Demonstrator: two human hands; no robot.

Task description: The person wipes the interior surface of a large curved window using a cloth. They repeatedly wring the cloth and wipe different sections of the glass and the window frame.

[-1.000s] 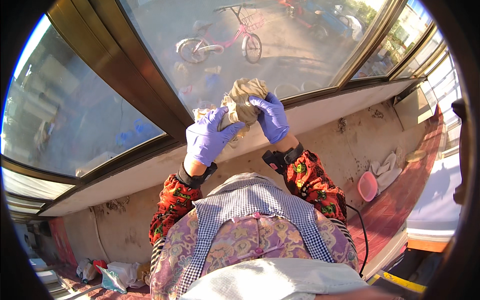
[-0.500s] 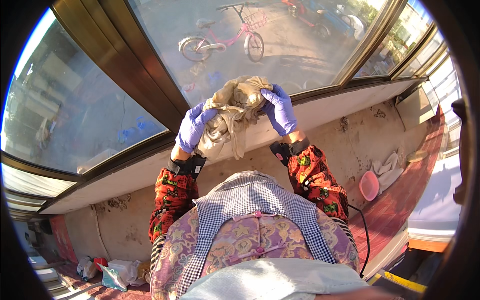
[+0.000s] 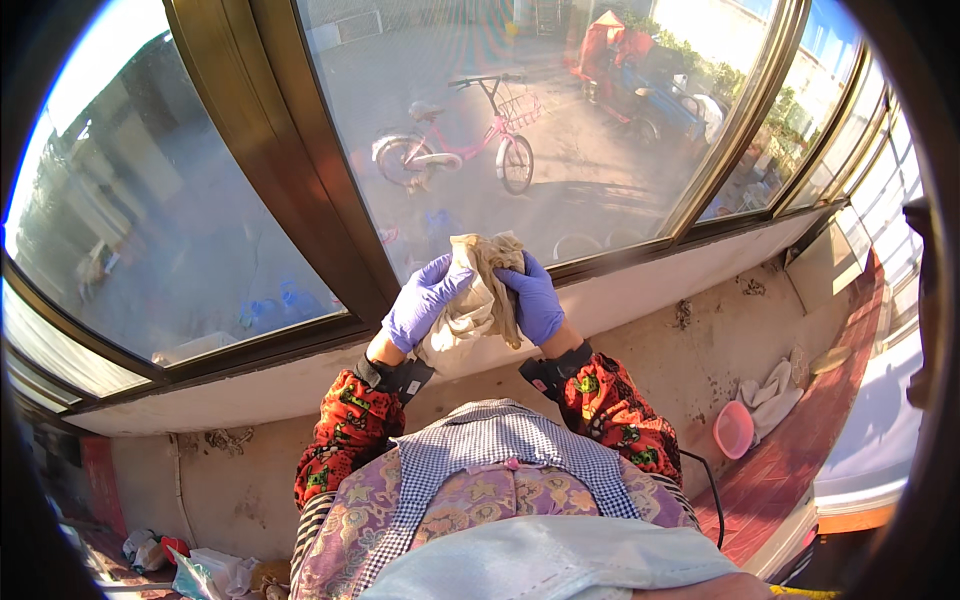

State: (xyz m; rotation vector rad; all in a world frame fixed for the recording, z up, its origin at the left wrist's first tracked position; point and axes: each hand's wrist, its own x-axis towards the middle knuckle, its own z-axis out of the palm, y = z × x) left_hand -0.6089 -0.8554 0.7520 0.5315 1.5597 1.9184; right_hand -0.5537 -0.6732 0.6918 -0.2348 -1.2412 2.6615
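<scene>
Between my hands hangs a crumpled beige cloth (image 3: 478, 305), bunched at the top with folds drooping below. My left hand (image 3: 425, 303), in a purple glove, grips its left side with the thumb over the fabric. On the other side my right hand (image 3: 535, 300), gloved the same way, has its fingers closed on the cloth's right edge. Both hands are held up in front of the large window pane (image 3: 480, 140), close to its lower frame. Whether the cloth touches the glass cannot be made out.
A brown window post (image 3: 290, 150) stands left of my hands, above a pale low wall (image 3: 640, 285). On the floor to the right lie a pink basin (image 3: 733, 430) and a light cloth (image 3: 775, 400). Bags (image 3: 215, 570) sit at lower left. A pink bicycle (image 3: 460, 145) is outside.
My hands have come closer together and the cloth is bunched narrower between them. They sit lower in the picture, while the view has tilted up, showing more of the yard.
</scene>
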